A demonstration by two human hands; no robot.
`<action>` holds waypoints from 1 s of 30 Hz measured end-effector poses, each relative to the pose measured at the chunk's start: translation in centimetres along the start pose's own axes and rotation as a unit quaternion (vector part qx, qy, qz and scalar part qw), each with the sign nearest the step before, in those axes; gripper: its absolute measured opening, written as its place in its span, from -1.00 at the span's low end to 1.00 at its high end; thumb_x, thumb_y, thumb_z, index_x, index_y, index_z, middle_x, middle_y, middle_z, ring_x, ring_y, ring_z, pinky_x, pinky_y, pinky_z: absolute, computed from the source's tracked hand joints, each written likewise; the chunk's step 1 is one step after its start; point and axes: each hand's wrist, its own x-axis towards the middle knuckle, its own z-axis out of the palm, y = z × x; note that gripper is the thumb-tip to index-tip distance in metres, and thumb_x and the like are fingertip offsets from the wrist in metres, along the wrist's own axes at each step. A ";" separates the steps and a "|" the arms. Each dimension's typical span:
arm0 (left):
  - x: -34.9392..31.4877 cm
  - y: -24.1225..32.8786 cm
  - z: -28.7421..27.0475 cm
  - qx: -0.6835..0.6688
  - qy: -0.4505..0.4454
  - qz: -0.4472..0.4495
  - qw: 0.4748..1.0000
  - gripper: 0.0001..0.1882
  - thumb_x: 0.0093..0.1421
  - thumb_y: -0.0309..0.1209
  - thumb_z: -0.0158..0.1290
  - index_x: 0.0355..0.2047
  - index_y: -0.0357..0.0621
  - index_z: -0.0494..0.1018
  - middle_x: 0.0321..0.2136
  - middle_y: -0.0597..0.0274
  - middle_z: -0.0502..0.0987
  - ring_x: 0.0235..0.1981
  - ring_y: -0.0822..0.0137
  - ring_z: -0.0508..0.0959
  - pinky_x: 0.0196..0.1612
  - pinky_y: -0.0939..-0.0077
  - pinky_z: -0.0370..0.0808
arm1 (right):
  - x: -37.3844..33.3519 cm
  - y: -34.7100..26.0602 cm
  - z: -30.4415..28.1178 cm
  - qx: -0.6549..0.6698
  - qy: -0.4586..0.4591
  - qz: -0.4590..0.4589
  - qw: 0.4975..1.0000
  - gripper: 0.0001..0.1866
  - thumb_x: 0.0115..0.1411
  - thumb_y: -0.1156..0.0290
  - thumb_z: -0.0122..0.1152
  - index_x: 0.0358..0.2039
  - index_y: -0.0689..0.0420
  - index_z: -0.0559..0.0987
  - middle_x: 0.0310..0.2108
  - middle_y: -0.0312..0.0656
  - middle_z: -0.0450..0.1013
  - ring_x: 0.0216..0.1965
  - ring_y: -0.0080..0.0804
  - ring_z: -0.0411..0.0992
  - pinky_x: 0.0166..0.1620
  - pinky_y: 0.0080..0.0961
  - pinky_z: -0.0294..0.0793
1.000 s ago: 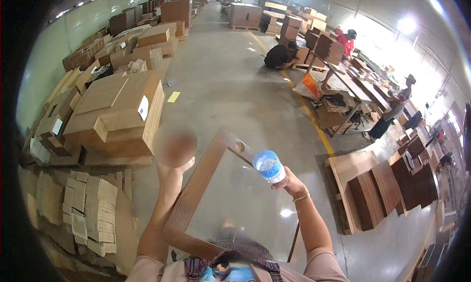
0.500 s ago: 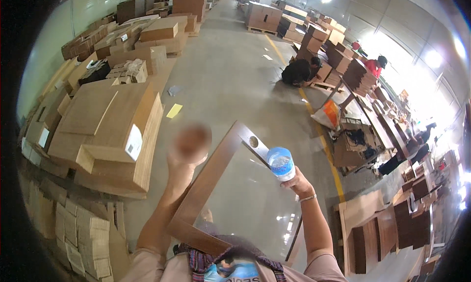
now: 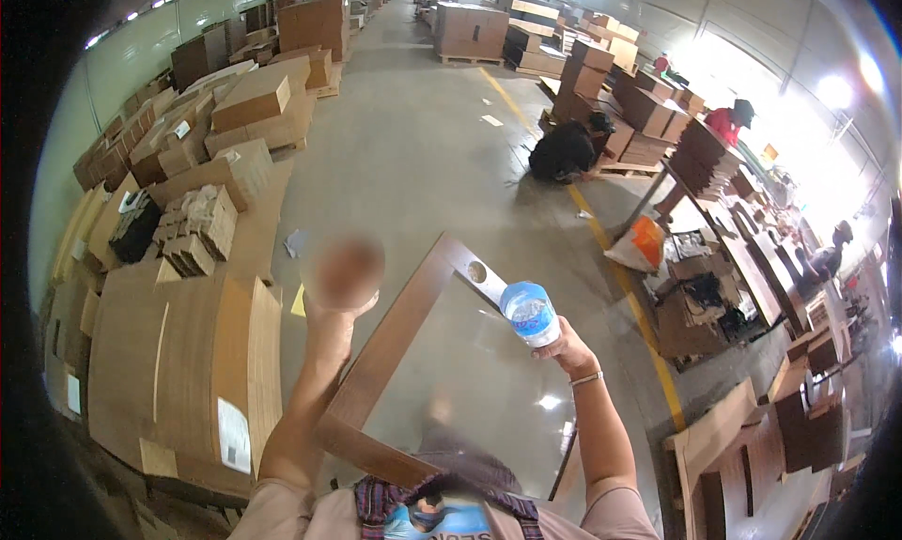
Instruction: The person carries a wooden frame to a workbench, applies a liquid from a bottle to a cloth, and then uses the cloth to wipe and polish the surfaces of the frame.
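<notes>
Right hand [image 3: 569, 350]: fingers clamped around a clear, round plastic container with a blue band [image 3: 531, 315]; container seen against the right end of the far rail of a brown, rectangular wooden frame [image 3: 393, 338]; whether container and rail touch cannot be told; pale, narrow bracelet [image 3: 587, 378] on the right wrist. Left hand [image 3: 340, 307]: raised just left of the frame's left rail; upper part hidden by a round blur, so whether the fingers are apart or together cannot be told. Frame: between the two forearms, its near rail close to the person's torso; one round hole [image 3: 476, 272] in the far rail, near the corner; grey floor visible through the opening. Left of the frame: large, light-brown, box-like wooden stack [image 3: 122, 362], bearing a white paper sheet [image 3: 234, 435]. Right of the frame: straight yellow floor line [image 3: 622, 279]; beyond that line, white-and-orange sack [image 3: 639, 244]. Beyond the frame, to its right: crouching co-worker in black [image 3: 564, 150]; farther off, co-worker in red [image 3: 723, 124].
</notes>
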 end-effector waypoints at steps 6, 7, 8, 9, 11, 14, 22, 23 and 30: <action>19.4 -4.4 3.9 -0.001 0.026 -0.024 0.999 -0.51 -0.17 -0.62 0.15 -0.14 -0.28 0.39 -0.24 0.28 0.46 -0.19 0.40 0.46 -0.05 0.47 0.38 | 20.3 -6.5 -5.3 -0.026 -0.038 0.007 0.999 -0.39 -0.36 0.69 0.30 -0.14 0.22 0.48 -0.32 -0.34 0.42 -0.37 -0.55 0.37 -0.34 -0.57 0.43; 22.5 -5.1 4.5 -0.005 0.030 -0.038 0.999 -0.52 -0.17 -0.62 0.15 -0.14 -0.28 0.39 -0.24 0.28 0.46 -0.19 0.40 0.46 -0.05 0.48 0.38 | 23.3 -7.1 -6.7 -0.019 -0.035 0.012 0.999 -0.38 -0.37 0.69 0.29 -0.13 0.22 0.47 -0.31 -0.33 0.42 -0.36 -0.55 0.37 -0.34 -0.56 0.43; 25.6 -5.9 4.9 -0.008 0.033 -0.053 0.998 -0.53 -0.16 -0.62 0.15 -0.15 -0.27 0.40 -0.24 0.28 0.46 -0.20 0.40 0.46 -0.05 0.49 0.38 | 26.1 -7.4 -8.1 -0.012 -0.032 0.017 0.999 -0.37 -0.37 0.69 0.29 -0.12 0.23 0.47 -0.30 -0.33 0.42 -0.36 -0.55 0.37 -0.34 -0.56 0.43; 28.9 -7.3 4.9 -0.006 0.030 -0.038 0.999 -0.53 -0.16 -0.62 0.16 -0.14 -0.28 0.40 -0.25 0.28 0.46 -0.20 0.41 0.46 -0.06 0.50 0.39 | 29.3 -8.2 -8.7 -0.007 -0.034 0.018 0.999 -0.36 -0.37 0.69 0.28 -0.11 0.23 0.46 -0.29 -0.32 0.42 -0.36 -0.54 0.38 -0.34 -0.55 0.43; 35.7 -10.7 4.8 0.001 0.020 -0.010 1.000 -0.52 -0.15 -0.61 0.16 -0.13 -0.28 0.40 -0.25 0.28 0.47 -0.21 0.41 0.47 -0.08 0.52 0.39 | 35.3 -9.9 -9.9 -0.031 0.002 0.015 0.999 -0.32 -0.38 0.70 0.24 -0.07 0.24 0.45 -0.26 -0.31 0.42 -0.29 -0.51 0.39 -0.32 -0.54 0.44; 45.2 -14.3 5.6 -0.005 0.028 -0.008 1.000 -0.51 -0.14 -0.64 0.15 -0.11 -0.28 0.40 -0.27 0.28 0.48 -0.21 0.43 0.47 -0.12 0.51 0.41 | 44.6 -11.5 -13.9 -0.023 -0.013 0.033 0.999 -0.26 -0.38 0.71 0.24 -0.02 0.24 0.42 -0.22 -0.32 0.42 -0.20 -0.48 0.39 -0.26 -0.52 0.45; 72.5 -21.1 6.8 0.007 0.007 0.003 1.000 -0.56 -0.12 -0.66 0.12 -0.14 -0.28 0.43 -0.28 0.29 0.48 -0.26 0.44 0.45 -0.20 0.55 0.41 | 68.3 -17.0 -19.3 0.020 0.023 -0.025 0.999 -0.34 -0.35 0.71 0.23 -0.07 0.24 0.45 -0.27 -0.31 0.44 -0.33 -0.54 0.40 -0.37 -0.62 0.42; 75.5 -21.6 7.6 0.002 0.011 0.015 1.000 -0.61 -0.13 -0.66 0.13 -0.20 -0.27 0.44 -0.35 0.33 0.44 -0.35 0.48 0.43 -0.32 0.59 0.40 | 70.6 -17.4 -20.7 0.013 0.027 -0.016 0.999 -0.36 -0.34 0.71 0.23 -0.08 0.24 0.45 -0.28 -0.31 0.44 -0.34 -0.55 0.40 -0.37 -0.62 0.41; 98.3 -28.4 9.8 0.031 -0.001 0.009 0.999 -0.51 -0.19 -0.60 0.12 -0.13 -0.25 0.47 -0.25 0.28 0.52 -0.20 0.40 0.48 -0.07 0.49 0.38 | 93.0 -22.9 -23.5 0.013 0.035 -0.055 0.998 -0.51 -0.31 0.66 0.23 -0.22 0.25 0.51 -0.42 -0.36 0.39 -0.47 -0.61 0.32 -0.43 -0.63 0.36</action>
